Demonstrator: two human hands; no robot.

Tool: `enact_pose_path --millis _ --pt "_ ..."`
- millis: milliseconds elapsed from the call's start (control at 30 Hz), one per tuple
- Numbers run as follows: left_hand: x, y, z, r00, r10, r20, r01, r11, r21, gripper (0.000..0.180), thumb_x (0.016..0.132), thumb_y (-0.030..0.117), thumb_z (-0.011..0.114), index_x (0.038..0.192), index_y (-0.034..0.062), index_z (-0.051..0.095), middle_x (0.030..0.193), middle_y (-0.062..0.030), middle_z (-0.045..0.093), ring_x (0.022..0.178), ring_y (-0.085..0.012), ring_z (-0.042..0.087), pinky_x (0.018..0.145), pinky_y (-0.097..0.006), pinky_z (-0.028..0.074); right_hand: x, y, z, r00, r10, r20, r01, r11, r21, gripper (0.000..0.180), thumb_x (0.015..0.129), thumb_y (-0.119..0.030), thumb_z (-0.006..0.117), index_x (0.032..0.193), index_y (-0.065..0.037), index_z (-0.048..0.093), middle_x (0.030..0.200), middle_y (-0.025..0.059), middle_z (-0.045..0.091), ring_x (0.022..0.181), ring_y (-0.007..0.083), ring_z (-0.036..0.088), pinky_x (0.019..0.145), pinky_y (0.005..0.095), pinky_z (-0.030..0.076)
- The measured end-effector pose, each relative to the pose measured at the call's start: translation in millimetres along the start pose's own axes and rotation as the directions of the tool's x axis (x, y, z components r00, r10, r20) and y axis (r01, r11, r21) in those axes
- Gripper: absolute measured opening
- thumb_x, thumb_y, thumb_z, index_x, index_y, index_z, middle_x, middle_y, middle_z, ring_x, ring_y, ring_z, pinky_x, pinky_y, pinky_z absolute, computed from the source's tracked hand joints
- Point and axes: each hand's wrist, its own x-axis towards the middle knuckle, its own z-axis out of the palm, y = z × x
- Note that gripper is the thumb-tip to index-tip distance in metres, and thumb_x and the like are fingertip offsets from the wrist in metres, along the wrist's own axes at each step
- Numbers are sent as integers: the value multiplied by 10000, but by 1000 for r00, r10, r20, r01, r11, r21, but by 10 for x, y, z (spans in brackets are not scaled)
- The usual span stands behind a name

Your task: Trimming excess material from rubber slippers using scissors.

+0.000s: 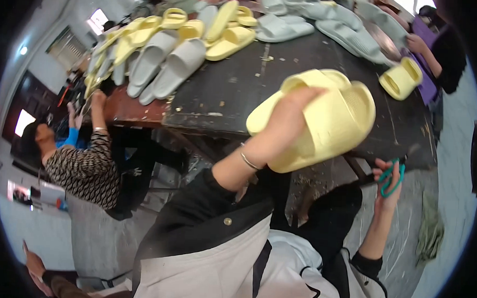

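My left hand is closed around a pair of pale yellow slide slippers, held up just over the table's near edge. One slipper lies against the other, so the rear one is partly hidden. Lower on the right, my right hand grips a pair of scissors by its green handles. The dark blades point toward the table's near right corner and are hard to make out.
The dark table carries small yellow scraps. Grey slippers and yellow slippers lie along its far left side, light grey-green slippers at the back. A single yellow slipper sits far right. Co-workers sit left and far right.
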Motion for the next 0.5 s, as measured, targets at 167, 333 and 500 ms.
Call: enact_pose_path --millis 167,333,500 --pt "442 -437 -1519 934 -66 -351 126 980 151 345 872 5 564 1212 -5 624 1130 -132 683 1051 -163 626 921 -298 485 179 159 -252 999 24 37 -22 999 -36 299 981 -366 566 980 -66 572 834 86 629 707 137 605 645 243 469" --pt "639 -1653 -3271 824 1 -566 165 956 241 331 922 59 562 1245 17 620 1177 -121 662 1069 -172 614 941 -293 476 283 365 -390 988 52 -143 -69 991 -116 325 957 -398 598 945 -75 564 836 81 626 655 117 577 595 233 441" --pt "253 -2371 -4588 649 -176 -740 76 983 -168 323 964 106 520 1262 4 592 1215 -133 646 1096 -216 616 967 -329 480 329 523 -544 978 52 -202 -84 984 -156 326 938 -423 622 920 -103 562 825 57 628 646 97 582 548 208 426"
